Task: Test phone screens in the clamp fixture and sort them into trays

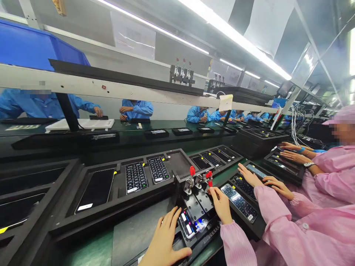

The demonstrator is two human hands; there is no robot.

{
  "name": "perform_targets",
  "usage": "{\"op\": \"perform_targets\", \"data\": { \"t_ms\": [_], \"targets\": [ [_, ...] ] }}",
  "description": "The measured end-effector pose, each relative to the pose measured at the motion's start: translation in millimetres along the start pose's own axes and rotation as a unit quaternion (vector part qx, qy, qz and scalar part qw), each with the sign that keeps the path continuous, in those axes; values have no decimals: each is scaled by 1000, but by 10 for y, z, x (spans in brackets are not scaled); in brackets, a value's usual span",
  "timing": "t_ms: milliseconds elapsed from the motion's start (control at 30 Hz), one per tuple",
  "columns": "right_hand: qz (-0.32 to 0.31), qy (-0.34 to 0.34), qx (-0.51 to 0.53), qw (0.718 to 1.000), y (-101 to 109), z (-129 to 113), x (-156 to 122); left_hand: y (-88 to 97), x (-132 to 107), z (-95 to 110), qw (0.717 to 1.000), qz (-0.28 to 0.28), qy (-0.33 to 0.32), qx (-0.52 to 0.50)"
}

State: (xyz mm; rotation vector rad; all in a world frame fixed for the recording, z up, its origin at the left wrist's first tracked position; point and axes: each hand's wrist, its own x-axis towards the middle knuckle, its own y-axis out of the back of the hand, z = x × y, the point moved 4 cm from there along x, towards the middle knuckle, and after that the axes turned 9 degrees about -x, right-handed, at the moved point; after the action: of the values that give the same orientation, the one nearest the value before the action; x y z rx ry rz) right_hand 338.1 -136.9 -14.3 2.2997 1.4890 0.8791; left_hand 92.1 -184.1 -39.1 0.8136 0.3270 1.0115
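Note:
In front of me stands a black test fixture with red-tipped toggle clamps along its back. A device with lit white patches and red and blue lights lies in it, partly hidden under the clamp plates. My left hand spreads at the fixture's left side, thumb apart, fingertips at its edge. The fingers of my right hand are bent around the lever of the rightmost clamp, just under its red handle. Their exact grip is partly hidden.
Black foam trays with phones run along the bench behind the fixture. At right, a tray holds a phone close to a co-worker's hands. A shelf spans above. People in blue work across the line.

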Motion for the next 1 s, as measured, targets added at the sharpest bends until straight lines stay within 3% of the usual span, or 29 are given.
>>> {"op": "perform_targets", "data": {
  "t_ms": [367,767,867,1000],
  "targets": [
    [-8,-13,-10,1000,14,-53,50,16,5,12,1000,-1,4,-9],
    [-32,-11,52,998,-29,-71,136,-19,-15,28,999,20,-19,-19],
    [-3,1,71,997,-1,-87,116,-59,6,33,999,42,3,-17],
    [87,24,90,992,225,-241,70,-52,50,113,999,49,12,-19]
  ]
}}
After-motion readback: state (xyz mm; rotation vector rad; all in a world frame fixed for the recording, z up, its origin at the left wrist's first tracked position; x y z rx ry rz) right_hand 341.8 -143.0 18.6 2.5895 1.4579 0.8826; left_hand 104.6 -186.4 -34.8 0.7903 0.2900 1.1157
